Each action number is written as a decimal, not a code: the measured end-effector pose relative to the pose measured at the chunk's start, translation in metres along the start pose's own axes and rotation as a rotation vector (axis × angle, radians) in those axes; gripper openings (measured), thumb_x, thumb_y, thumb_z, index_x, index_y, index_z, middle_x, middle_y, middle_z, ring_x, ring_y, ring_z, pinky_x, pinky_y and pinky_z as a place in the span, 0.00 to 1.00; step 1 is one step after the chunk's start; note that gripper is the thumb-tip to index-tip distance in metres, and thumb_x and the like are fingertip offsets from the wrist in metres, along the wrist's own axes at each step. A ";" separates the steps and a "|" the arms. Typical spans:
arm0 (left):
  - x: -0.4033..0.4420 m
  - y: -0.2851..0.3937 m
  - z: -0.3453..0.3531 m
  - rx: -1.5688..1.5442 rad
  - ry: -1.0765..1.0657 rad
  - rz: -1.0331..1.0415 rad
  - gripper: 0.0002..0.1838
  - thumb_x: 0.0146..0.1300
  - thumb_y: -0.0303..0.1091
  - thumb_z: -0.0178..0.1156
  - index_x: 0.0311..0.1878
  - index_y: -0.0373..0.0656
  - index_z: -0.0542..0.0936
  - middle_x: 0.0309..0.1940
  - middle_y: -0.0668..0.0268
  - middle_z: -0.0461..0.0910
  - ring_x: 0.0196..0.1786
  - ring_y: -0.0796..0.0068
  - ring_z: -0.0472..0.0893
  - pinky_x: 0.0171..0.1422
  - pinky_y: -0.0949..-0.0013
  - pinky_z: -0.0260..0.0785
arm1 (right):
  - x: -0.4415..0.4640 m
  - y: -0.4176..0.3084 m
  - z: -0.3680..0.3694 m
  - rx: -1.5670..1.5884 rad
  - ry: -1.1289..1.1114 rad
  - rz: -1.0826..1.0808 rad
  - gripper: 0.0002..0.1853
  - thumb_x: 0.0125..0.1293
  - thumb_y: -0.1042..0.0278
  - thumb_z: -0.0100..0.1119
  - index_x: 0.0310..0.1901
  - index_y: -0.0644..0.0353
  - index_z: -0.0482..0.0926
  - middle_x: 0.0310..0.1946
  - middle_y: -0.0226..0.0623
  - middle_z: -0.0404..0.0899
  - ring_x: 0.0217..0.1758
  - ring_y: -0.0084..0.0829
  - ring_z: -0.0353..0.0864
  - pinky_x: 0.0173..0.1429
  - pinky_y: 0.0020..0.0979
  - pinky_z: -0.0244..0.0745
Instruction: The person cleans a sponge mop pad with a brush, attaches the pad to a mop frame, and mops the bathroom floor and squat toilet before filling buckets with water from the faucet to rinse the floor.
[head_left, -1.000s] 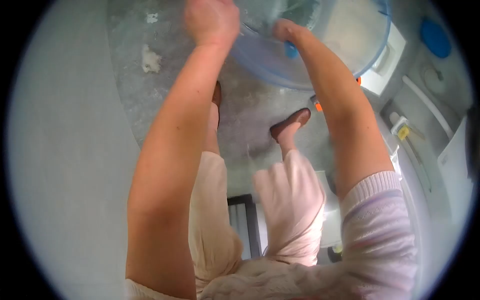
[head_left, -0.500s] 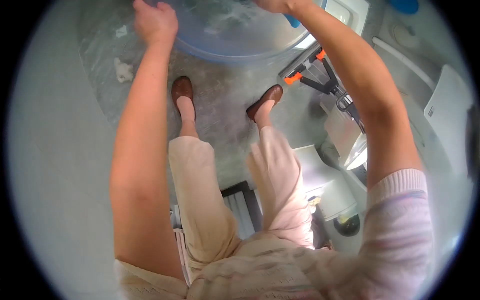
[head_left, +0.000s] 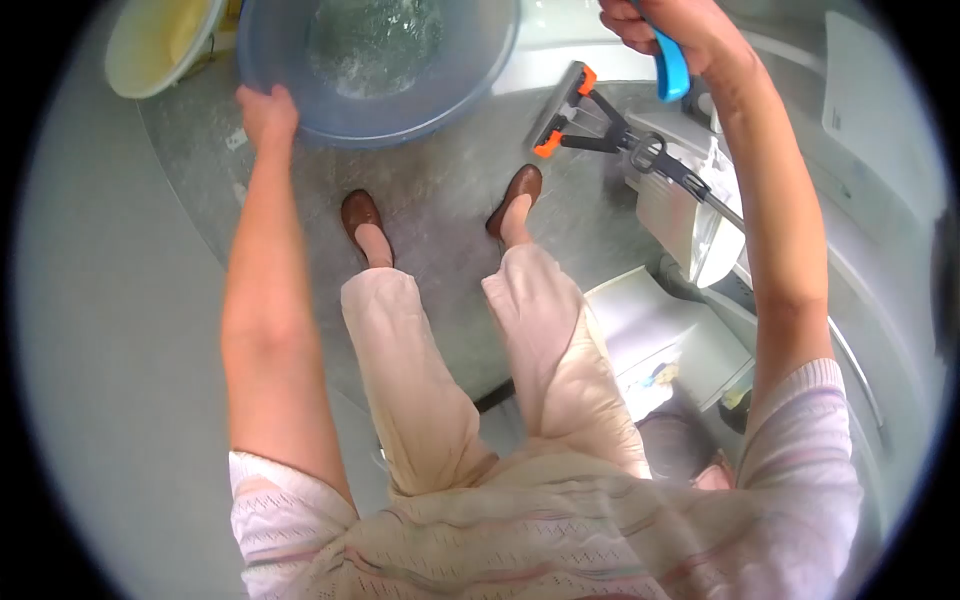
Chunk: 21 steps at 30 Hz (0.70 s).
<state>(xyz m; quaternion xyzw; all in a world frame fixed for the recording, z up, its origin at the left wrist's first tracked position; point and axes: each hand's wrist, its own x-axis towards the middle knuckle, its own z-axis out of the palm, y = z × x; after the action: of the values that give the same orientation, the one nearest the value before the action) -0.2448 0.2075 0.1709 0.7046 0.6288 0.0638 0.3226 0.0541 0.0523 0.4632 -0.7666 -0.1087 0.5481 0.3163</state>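
1 basin (head_left: 462, 72), holding water (head_left: 375, 45): ahead, left of centre. Left hand (head_left: 268, 116): curled on its rim (head_left: 395, 138). Right hand (head_left: 690, 35): closed round 1 blue handle (head_left: 673, 76), raised. Advisable: firm rim grip, basin steady.

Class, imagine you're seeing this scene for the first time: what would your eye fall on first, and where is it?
Probably the large blue basin at the top, with what looks like churned water inside and the left hand at its rim. Next, the bright blue handle in the right hand, upper right. Then the orange-clipped mop-like tool, right of the brown shoes.
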 end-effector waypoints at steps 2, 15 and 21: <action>0.008 -0.017 -0.006 -0.038 -0.139 0.092 0.33 0.54 0.46 0.54 0.57 0.32 0.60 0.50 0.45 0.70 0.52 0.49 0.70 0.56 0.60 0.61 | -0.041 -0.011 -0.020 0.120 -0.026 -0.065 0.16 0.65 0.56 0.46 0.34 0.63 0.73 0.10 0.23 0.56 0.09 0.15 0.52 0.11 0.19 0.44; -0.300 -0.109 -0.216 0.431 -0.685 -0.462 0.18 0.51 0.33 0.57 0.44 0.34 0.75 0.36 0.56 0.79 0.40 0.63 0.78 0.44 0.67 0.69 | -0.096 0.144 -0.172 -0.192 0.453 -0.111 0.22 0.60 0.51 0.47 0.30 0.69 0.73 0.18 0.41 0.72 0.22 0.35 0.72 0.29 0.34 0.67; -0.364 0.007 -0.234 0.265 -0.717 -0.710 0.15 0.51 0.34 0.56 0.43 0.40 0.74 0.24 0.69 0.74 0.23 0.78 0.73 0.24 0.72 0.64 | -0.175 0.148 -0.204 0.476 0.212 0.072 0.09 0.58 0.65 0.51 0.37 0.60 0.71 0.14 0.24 0.62 0.13 0.18 0.60 0.16 0.22 0.57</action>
<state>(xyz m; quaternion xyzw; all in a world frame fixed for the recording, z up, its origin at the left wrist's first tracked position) -0.4280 -0.0418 0.4732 0.4603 0.6819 -0.3749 0.4274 0.1474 -0.2273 0.5495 -0.7271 0.0843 0.4858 0.4777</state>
